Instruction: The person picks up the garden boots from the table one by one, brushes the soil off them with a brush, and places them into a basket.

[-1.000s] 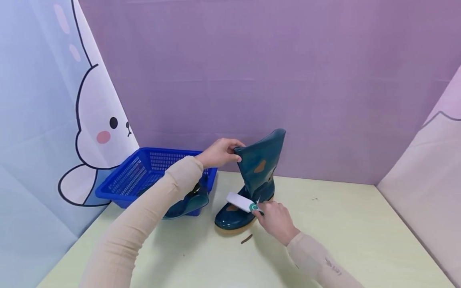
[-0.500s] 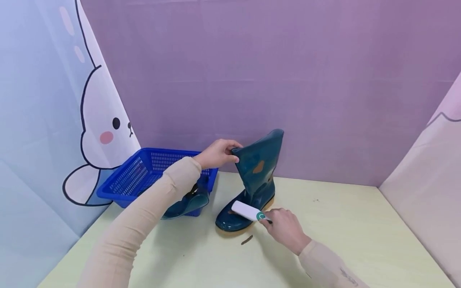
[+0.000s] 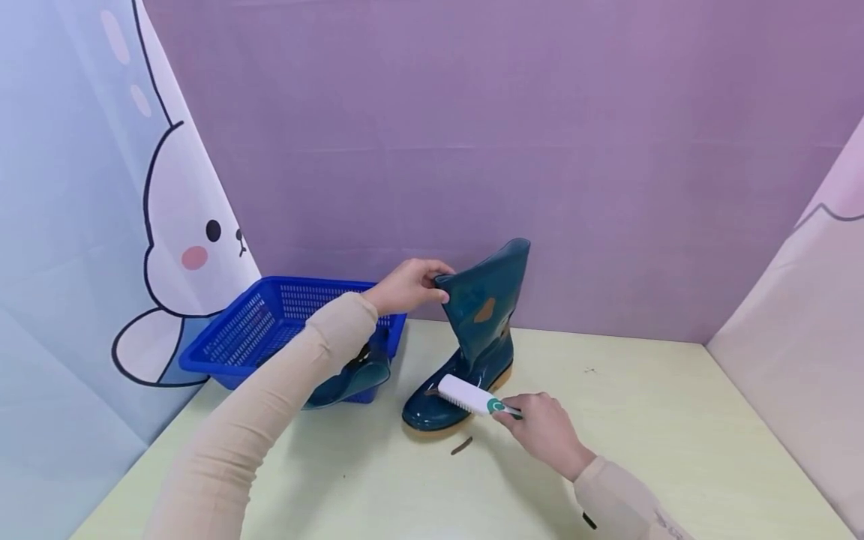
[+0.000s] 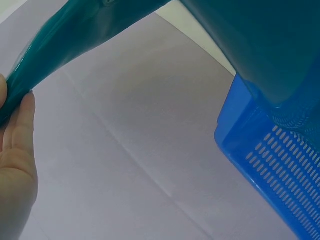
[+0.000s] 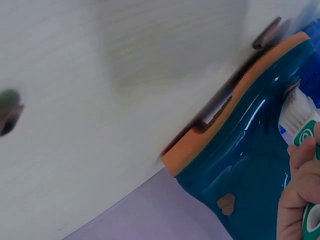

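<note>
One dark green boot (image 3: 489, 319) stands on the table (image 3: 641, 420), sole down, toe pointing left and towards the person. Its glossy skin looks like rubber: probably light to moderate in weight, floppy in the shaft, firmer at the foot, and likely slippery if wet. Nothing about it seems fragile. The rim of the shaft is a sound place to take hold, since it is thin enough to pinch, though it may bend and let the foot slide; the heel or ankle should be steadier.

Of the two hands, the left hand (image 3: 405, 286) pinches that rim between thumb and fingers, while the right hand (image 3: 545, 430) grips the handle of a white brush (image 3: 466, 394), bristles down over the top of the foot, beside a brown patch (image 3: 432, 391). Another mark (image 3: 484, 310) sits on the shaft.

Left of the boot is a blue basket (image 3: 216, 367) with a second boot (image 3: 371, 376) hanging over its edge; the left sleeve (image 3: 270, 409) hides part of both. A brown strip (image 3: 462, 445) lies just in front of the sole. Behind the boot, a purple cloth (image 3: 607, 187) limits room at the back.
</note>
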`<control>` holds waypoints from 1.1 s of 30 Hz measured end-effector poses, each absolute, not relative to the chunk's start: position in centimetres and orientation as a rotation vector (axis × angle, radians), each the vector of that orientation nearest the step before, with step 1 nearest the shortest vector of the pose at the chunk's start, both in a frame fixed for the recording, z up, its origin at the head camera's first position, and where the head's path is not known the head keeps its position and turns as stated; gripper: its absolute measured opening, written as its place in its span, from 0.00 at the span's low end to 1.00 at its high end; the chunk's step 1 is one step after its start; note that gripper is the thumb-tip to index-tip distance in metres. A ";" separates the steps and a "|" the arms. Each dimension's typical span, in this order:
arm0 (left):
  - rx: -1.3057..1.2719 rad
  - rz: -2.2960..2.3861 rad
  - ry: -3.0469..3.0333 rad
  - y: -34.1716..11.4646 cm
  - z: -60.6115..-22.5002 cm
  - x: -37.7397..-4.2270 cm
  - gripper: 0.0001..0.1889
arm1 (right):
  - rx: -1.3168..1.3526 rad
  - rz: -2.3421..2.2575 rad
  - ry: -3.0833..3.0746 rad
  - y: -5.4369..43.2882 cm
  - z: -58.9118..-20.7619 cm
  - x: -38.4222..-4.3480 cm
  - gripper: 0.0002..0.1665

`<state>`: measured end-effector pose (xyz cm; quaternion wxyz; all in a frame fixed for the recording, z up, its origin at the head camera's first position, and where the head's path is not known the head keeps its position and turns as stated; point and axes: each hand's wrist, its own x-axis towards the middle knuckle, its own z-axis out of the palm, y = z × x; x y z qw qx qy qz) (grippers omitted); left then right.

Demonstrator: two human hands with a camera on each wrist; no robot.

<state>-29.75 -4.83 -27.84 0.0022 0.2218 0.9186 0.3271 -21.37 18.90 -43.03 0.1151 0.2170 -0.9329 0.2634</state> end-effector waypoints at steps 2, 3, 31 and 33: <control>0.709 1.023 2.881 -4.6 -27.8 -29.8 0.21 | 0.597 0.837 -2.724 18.8 -42.9 -21.4 0.10; 0.716 1.019 2.880 -4.6 -27.8 -29.8 0.21 | 0.586 0.857 -2.714 18.6 -42.8 -21.5 0.10; 0.718 0.960 2.865 -5.8 -28.3 -29.8 0.22 | 0.686 0.521 -2.707 18.2 -43.4 -21.3 0.07; 0.727 0.969 2.849 -5.8 -28.3 -29.8 0.22 | 0.671 0.540 -2.726 18.5 -43.4 -21.3 0.07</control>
